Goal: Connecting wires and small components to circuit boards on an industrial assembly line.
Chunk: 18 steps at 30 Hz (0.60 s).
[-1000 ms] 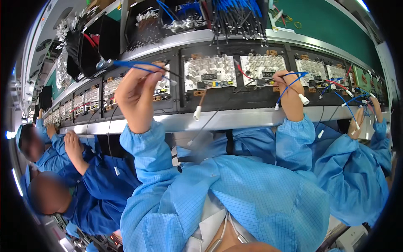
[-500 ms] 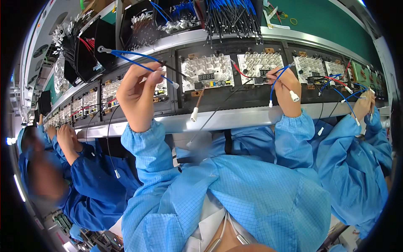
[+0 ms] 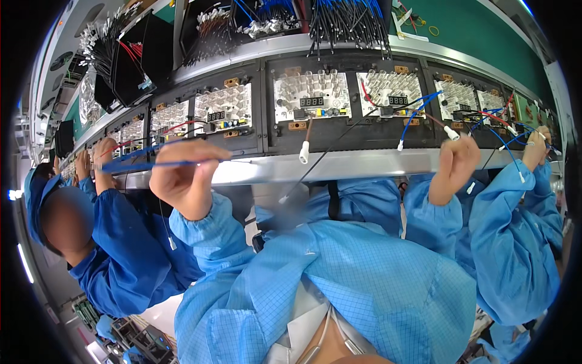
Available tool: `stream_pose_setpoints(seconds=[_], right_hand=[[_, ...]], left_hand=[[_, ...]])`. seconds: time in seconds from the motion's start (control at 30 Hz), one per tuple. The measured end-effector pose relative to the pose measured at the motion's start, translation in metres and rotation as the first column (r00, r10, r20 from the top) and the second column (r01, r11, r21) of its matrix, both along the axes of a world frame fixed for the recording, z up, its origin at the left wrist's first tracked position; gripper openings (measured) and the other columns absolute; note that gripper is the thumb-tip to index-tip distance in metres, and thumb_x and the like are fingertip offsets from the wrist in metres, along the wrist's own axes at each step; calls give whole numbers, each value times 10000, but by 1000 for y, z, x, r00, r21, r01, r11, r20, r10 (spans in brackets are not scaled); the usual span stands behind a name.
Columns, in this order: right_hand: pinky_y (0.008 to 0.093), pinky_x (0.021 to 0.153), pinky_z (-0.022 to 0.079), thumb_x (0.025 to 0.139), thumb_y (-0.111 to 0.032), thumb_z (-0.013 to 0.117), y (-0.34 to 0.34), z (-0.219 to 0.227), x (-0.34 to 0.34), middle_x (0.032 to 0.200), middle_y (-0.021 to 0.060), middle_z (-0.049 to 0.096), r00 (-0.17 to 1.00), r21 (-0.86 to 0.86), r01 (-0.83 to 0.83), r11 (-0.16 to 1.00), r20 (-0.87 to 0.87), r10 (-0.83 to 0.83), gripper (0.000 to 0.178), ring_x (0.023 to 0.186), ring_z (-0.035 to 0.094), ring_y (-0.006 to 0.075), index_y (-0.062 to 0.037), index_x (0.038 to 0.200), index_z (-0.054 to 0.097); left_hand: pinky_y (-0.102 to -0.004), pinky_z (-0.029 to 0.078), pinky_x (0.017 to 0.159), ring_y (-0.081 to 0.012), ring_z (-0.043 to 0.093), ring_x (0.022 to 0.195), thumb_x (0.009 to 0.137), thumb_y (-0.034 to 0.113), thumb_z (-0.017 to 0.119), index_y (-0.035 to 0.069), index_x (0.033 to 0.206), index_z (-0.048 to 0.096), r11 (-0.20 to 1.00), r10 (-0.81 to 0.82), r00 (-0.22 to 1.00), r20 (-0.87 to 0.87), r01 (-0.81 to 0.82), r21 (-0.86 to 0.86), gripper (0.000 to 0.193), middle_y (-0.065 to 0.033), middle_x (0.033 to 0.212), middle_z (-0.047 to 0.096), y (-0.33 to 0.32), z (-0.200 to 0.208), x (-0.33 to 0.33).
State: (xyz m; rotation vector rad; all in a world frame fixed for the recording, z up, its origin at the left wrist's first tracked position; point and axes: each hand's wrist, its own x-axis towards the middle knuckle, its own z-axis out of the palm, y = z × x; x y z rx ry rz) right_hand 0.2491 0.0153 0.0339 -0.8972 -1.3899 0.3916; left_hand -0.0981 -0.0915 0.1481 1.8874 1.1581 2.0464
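Note:
My left hand (image 3: 189, 176), fingers closed and smeared by motion, grips a blue wire (image 3: 136, 165) in front of the fixture rail's metal edge. My right hand (image 3: 456, 162) is curled at the rail's front edge, just below the white connector (image 3: 451, 133) of a brown wire. Whether the fingers touch that connector, or hold anything, I cannot make out. A blue wire (image 3: 414, 115) lies bent over the right end of a circuit board (image 3: 391, 85) with a digit display. Left of it sits another board (image 3: 312, 91), from which a brown wire with a white connector (image 3: 304, 153) hangs.
Dark fixture frames (image 3: 267, 130) with more boards run along the metal edge (image 3: 345, 167). Bins of blue and black wires (image 3: 348, 30) stand behind. A co-worker in dark blue (image 3: 130, 242) works at the left; another person's hands (image 3: 536, 148) handle wires at the right.
My left hand has dropped toward me, its blue wire swinging left. My right hand has left the blue wire on the board and moved right and nearer. The view has shifted slightly.

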Motion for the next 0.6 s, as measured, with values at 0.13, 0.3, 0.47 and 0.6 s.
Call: stream_pose_setpoints(seconds=[0.13, 0.3, 0.47, 0.6], right_hand=[[288, 534, 420, 878, -101, 591, -25, 23, -13, 673, 106, 537, 911, 309, -408, 859, 190, 365, 120, 560, 505, 163, 2, 864, 530], [296, 474, 400, 796, -125, 701, -26, 84, -81, 655, 70, 579, 744, 283, -655, 701, 407, 530, 143, 527, 527, 203, -25, 861, 623], [303, 485, 422, 632, -130, 751, -20, 86, -98, 671, 24, 566, 597, 207, -772, 601, 563, 572, 273, 576, 566, 188, -64, 876, 648], [298, 486, 421, 642, -112, 738, -20, 79, -99, 665, 17, 563, 588, 199, -772, 603, 582, 562, 243, 580, 568, 183, -66, 856, 634]], left_hand=[[-340, 536, 585, -258, 654, 586, 736, 60, 744, -14, 784, 626, 981, -192, 978, -77, 192, 1, 148, -160, 715, 658, -3, 2, 17], [-316, 553, 609, -240, 679, 701, 701, 100, 761, 11, 870, 715, 891, -453, 811, -370, 418, -174, 197, -103, 783, 685, -7, 3, 22], [-303, 518, 542, -198, 629, 649, 725, 58, 738, 17, 893, 697, 894, -448, 828, -336, 408, -184, 178, -76, 794, 647, -2, -4, 71], [-294, 502, 537, -182, 607, 650, 739, 58, 722, 43, 928, 684, 902, -430, 842, -325, 394, -173, 194, -53, 784, 615, -2, -14, 76]])
